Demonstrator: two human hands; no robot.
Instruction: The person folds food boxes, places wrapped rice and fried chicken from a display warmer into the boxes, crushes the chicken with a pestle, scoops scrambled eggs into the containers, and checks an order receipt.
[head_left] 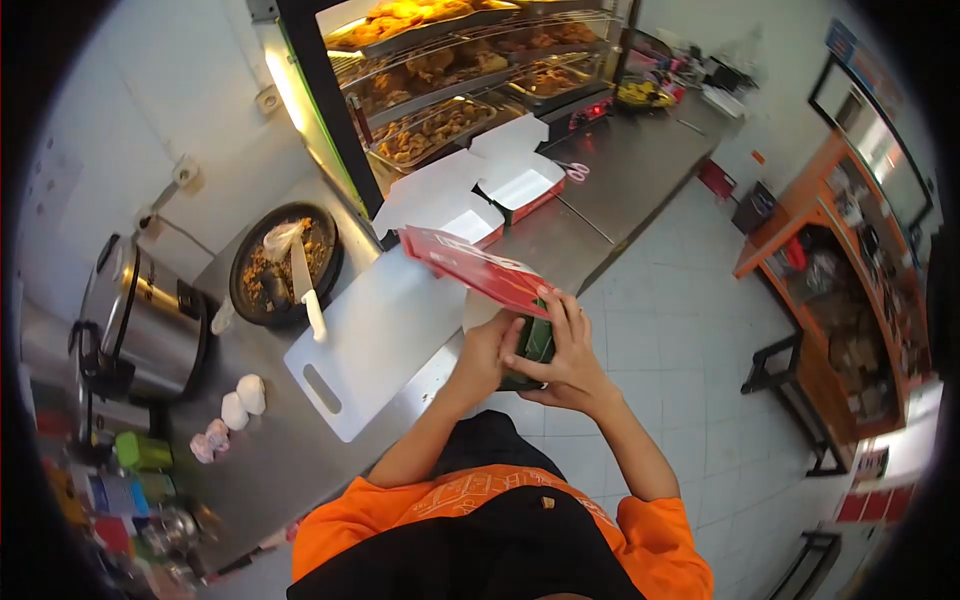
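Observation:
Between my two hands is a red and green cardboard food box (485, 275), its large red flap raised and tilted toward the counter. My left hand (482, 358) is closed on the box's left side. On the other side, my right hand (562, 352) grips the dark green wall, its upper fingers against the red flap. The far side of the box is hidden. Just beyond the flap stand two open food boxes, a nearer one (465, 222) and a farther one (525, 187), both white inside. A white cutting board (375, 320) lies to the left of my hands.
A knife (312, 305) rests across a black pan (332, 272) of chopped food. Left of it stands a rice cooker (160, 315), with wrapped white bundles (243, 400) nearby. A lit display case (420, 95) of fried food stands behind. Pink scissors (577, 172) lie by the far box.

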